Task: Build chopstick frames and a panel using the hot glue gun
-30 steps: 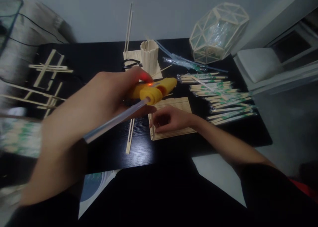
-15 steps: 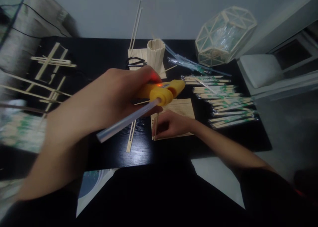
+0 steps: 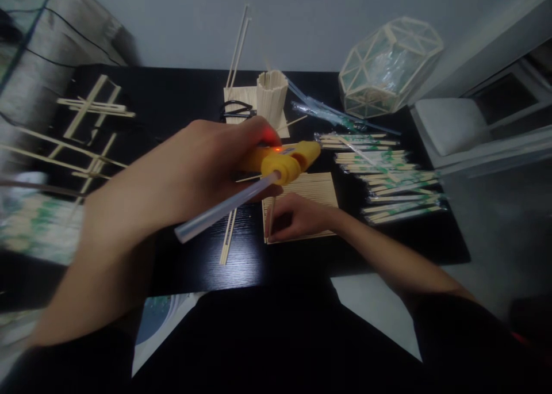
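My left hand (image 3: 190, 172) is closed round a yellow glue gun (image 3: 282, 157) with a clear glue stick (image 3: 224, 207) jutting back from it. A red light glows on the gun's top. The gun hovers above a flat panel of wooden sticks (image 3: 313, 190) on the black table (image 3: 181, 106). My right hand (image 3: 297, 217) rests on that panel's left edge, its fingers curled and pinching a thin wooden stick (image 3: 271, 210) that stands against the panel.
Loose sticks (image 3: 227, 238) lie left of the panel. Behind stand a stick-built cup (image 3: 271, 98), scissors (image 3: 235, 111) and a geometric stick lantern (image 3: 388, 66). Wrapped chopsticks (image 3: 383, 169) are piled at the right; stick frames (image 3: 81, 129) lie at the left.
The view shifted slightly. My right hand's fingers have curled in and taken hold of a thin stick at the panel's left edge. The glue gun stays above the panel.
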Demonstrator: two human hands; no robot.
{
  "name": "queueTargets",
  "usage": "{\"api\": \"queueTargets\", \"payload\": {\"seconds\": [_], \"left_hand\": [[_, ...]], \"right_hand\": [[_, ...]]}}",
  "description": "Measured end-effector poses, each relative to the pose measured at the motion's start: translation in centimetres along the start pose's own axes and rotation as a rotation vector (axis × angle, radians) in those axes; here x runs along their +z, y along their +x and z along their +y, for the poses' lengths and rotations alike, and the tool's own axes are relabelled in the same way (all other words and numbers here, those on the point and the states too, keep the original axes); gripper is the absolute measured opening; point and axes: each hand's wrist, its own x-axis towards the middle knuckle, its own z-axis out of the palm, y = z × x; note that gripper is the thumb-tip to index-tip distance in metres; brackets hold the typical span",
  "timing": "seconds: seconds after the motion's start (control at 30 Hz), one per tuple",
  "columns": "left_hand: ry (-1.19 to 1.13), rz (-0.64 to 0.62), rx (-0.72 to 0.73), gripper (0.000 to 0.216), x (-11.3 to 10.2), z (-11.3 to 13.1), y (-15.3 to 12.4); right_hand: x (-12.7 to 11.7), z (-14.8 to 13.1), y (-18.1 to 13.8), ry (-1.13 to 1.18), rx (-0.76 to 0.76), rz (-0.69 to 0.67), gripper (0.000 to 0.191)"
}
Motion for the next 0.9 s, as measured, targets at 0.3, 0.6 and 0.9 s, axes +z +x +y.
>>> {"api": "queueTargets", "payload": {"seconds": [0.3, 0.6, 0.9], "left_hand": [[-0.010, -0.005, -0.013, 0.030, 0.01, -0.08, -0.03], [-0.024, -0.015, -0.023, 0.029, 0.11, -0.12, 0.06], [-0.005, -0.003, -0.013, 0.027, 0.08, -0.19, 0.03]], "right_hand": [[-0.06, -0.06, 0.11, 0.014, 0.008, -0.014, 0.010], [-0.09, 0.06, 0.11, 0.016, -0.001, -0.020, 0.010], [-0.09, -0.03, 0.07, 0.000, -0.008, -0.015, 0.011]]}}
